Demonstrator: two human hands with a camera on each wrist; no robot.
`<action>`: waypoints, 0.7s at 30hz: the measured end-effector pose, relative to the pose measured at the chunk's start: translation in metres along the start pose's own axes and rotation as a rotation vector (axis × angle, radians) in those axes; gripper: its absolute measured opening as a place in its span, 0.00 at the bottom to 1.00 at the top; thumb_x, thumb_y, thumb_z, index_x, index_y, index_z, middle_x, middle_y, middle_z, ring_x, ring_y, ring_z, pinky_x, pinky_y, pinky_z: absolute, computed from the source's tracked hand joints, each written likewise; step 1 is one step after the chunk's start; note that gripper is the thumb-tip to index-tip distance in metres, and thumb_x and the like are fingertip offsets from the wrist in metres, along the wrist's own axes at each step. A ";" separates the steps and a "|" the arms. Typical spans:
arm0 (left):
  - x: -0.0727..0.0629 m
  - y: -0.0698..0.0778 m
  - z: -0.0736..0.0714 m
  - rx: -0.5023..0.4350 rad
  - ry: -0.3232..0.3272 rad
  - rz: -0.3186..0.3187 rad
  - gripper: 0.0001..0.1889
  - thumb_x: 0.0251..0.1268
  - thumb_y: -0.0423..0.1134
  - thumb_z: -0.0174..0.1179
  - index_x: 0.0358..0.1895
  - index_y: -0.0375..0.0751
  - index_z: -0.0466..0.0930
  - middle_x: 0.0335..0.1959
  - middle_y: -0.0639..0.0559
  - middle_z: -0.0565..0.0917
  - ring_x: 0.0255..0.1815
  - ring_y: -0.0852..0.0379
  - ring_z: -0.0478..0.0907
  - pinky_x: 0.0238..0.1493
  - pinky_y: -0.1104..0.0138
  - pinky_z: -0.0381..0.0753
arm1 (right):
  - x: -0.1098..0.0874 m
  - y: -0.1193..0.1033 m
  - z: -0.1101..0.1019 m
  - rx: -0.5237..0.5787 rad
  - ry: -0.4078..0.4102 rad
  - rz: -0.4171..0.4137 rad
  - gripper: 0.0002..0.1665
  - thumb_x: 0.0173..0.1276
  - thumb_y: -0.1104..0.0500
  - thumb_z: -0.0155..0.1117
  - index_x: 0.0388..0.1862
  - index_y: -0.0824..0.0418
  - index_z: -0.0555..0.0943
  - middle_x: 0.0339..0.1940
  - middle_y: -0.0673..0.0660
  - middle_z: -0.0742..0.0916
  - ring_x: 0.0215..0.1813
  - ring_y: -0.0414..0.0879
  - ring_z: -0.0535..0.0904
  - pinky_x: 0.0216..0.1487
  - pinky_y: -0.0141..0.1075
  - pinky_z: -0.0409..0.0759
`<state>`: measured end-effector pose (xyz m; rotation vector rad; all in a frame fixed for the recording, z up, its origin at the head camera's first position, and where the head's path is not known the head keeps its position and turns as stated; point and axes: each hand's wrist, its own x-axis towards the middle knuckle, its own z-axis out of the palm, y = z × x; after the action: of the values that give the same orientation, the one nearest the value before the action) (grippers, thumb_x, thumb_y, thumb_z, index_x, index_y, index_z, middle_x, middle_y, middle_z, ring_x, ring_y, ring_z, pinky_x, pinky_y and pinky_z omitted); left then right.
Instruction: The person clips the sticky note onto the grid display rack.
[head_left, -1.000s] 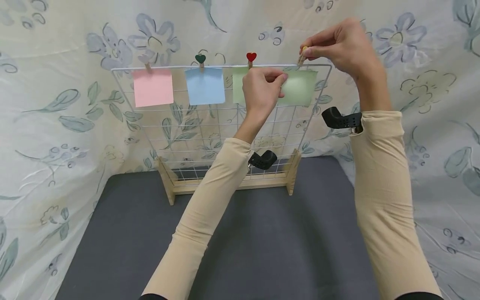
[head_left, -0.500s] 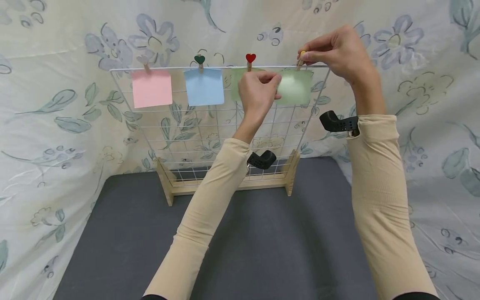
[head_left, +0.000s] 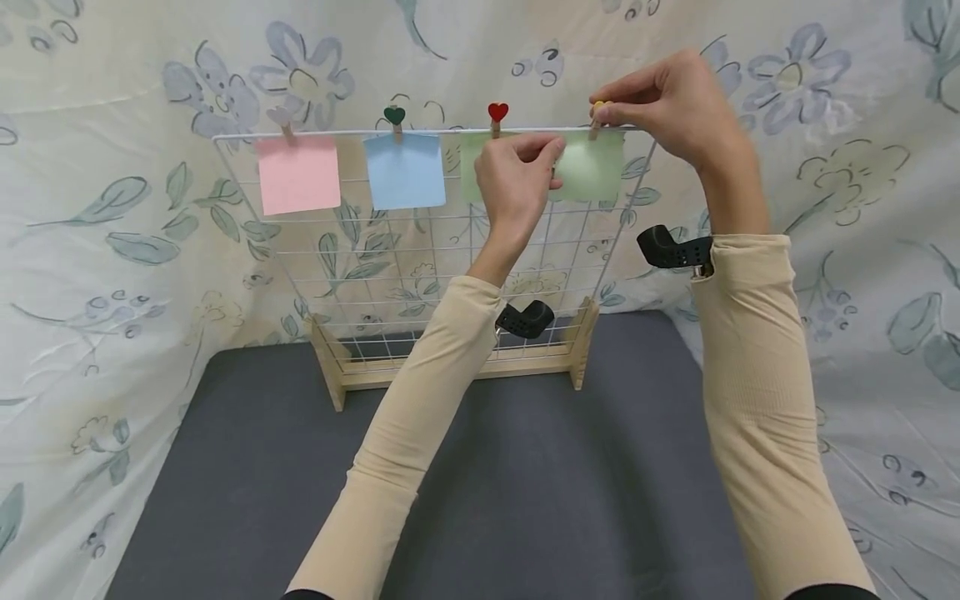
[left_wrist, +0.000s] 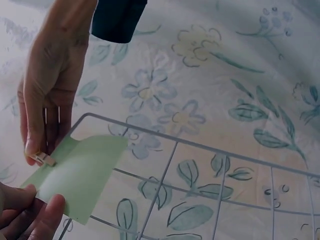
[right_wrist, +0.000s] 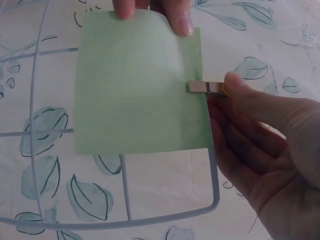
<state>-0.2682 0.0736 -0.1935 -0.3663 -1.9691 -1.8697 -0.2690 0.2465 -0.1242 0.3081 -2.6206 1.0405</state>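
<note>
A pale green paper sheet lies against the right end of the white wire grid, up at its top wire. My left hand pinches the sheet's left edge between thumb and fingers. At the sheet's top edge, my right hand pinches a small wooden clothespin with a yellow ornament. In the right wrist view the clothespin's tip overlaps the green sheet beside the frame wire, and the paper bows a little near the left fingertips.
Along the top wire hang a pink sheet, a blue sheet and another green sheet, each under a heart-topped clothespin. A wooden base carries the grid on a dark grey table. Flowered cloth stands behind.
The right hand has come slightly down and left, and the clothespin's tip now overlaps the green sheet further. The left hand keeps its pinch, having shifted slightly left with the sheet.
</note>
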 end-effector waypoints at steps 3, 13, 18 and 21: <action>0.000 -0.001 -0.001 0.005 0.009 0.011 0.09 0.65 0.35 0.65 0.42 0.33 0.88 0.36 0.46 0.89 0.22 0.59 0.84 0.28 0.76 0.84 | -0.004 0.000 0.002 -0.018 0.032 -0.026 0.23 0.65 0.50 0.69 0.54 0.62 0.84 0.49 0.53 0.88 0.43 0.35 0.81 0.61 0.33 0.78; -0.007 -0.006 -0.007 0.020 0.023 0.029 0.09 0.64 0.33 0.66 0.44 0.34 0.88 0.35 0.47 0.88 0.21 0.57 0.83 0.29 0.75 0.84 | -0.025 0.004 0.011 0.236 0.337 -0.145 0.14 0.62 0.61 0.72 0.47 0.63 0.87 0.41 0.50 0.90 0.41 0.34 0.83 0.53 0.25 0.81; -0.013 -0.009 -0.007 0.036 -0.008 0.032 0.09 0.64 0.32 0.66 0.44 0.33 0.88 0.34 0.46 0.88 0.23 0.57 0.84 0.30 0.76 0.84 | -0.042 0.013 0.021 0.240 0.329 -0.151 0.12 0.62 0.61 0.73 0.45 0.63 0.88 0.40 0.50 0.90 0.40 0.35 0.84 0.48 0.24 0.81; -0.019 -0.012 -0.007 0.035 -0.035 0.031 0.09 0.64 0.32 0.66 0.44 0.31 0.87 0.34 0.44 0.88 0.24 0.57 0.85 0.30 0.77 0.84 | -0.053 0.022 0.032 0.190 0.291 -0.163 0.13 0.63 0.60 0.72 0.44 0.65 0.88 0.40 0.51 0.90 0.38 0.33 0.84 0.45 0.22 0.81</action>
<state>-0.2560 0.0670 -0.2129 -0.4203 -2.0049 -1.8191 -0.2331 0.2442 -0.1791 0.3752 -2.2070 1.1813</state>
